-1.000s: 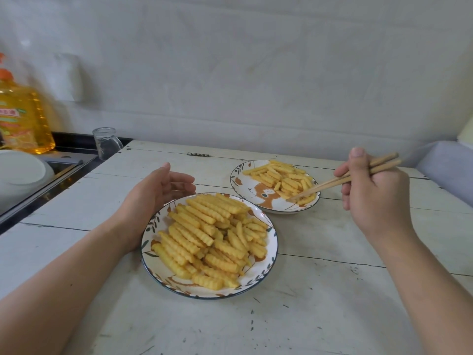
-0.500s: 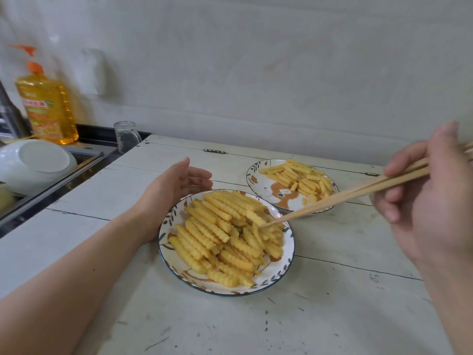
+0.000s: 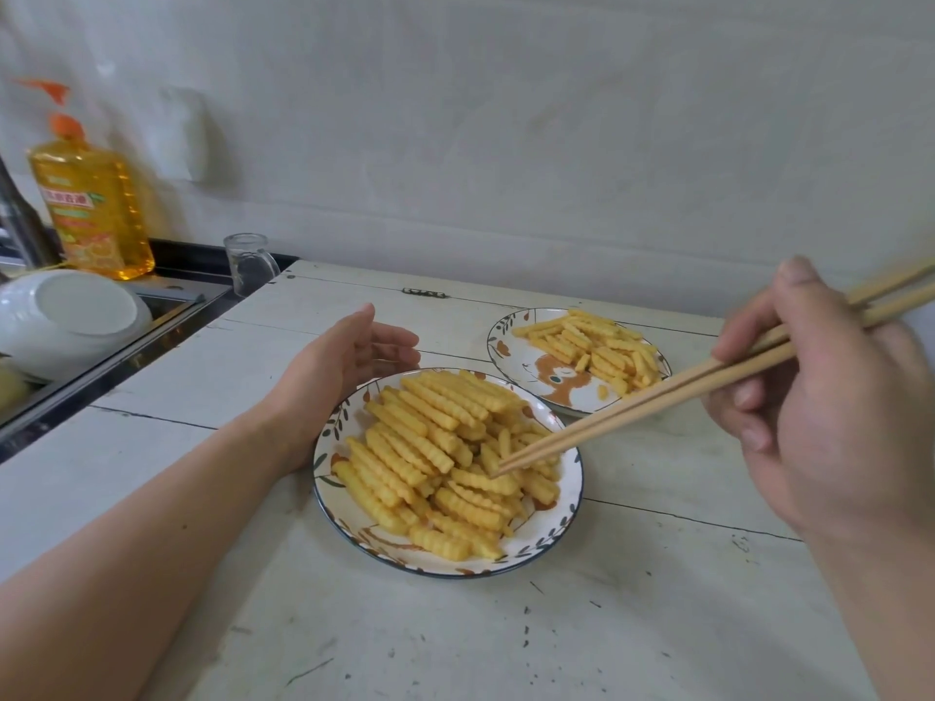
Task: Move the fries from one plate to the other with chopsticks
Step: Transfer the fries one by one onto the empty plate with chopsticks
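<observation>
A heap of crinkle-cut fries (image 3: 435,447) fills the near plate (image 3: 566,518), which has a leaf pattern on its rim. Behind it to the right, the far plate (image 3: 511,354), painted with a brown animal, carries a smaller pile of fries (image 3: 602,349). My right hand (image 3: 830,412) grips a pair of wooden chopsticks (image 3: 657,397); their tips rest among the fries on the right side of the near plate. My left hand (image 3: 339,366) lies on the table against that plate's left rim, fingers relaxed and cupped around it.
The white plank table (image 3: 506,640) holds both plates. At left lies a sink (image 3: 167,306) with an overturned white bowl (image 3: 71,321), an orange dish-soap bottle (image 3: 93,204) and a small glass cup (image 3: 250,263). A white wall stands close behind.
My right hand has swung the chopsticks from the far plate over to the near plate, and their tips now sit lower in its fries. My left hand has stayed by the rim.
</observation>
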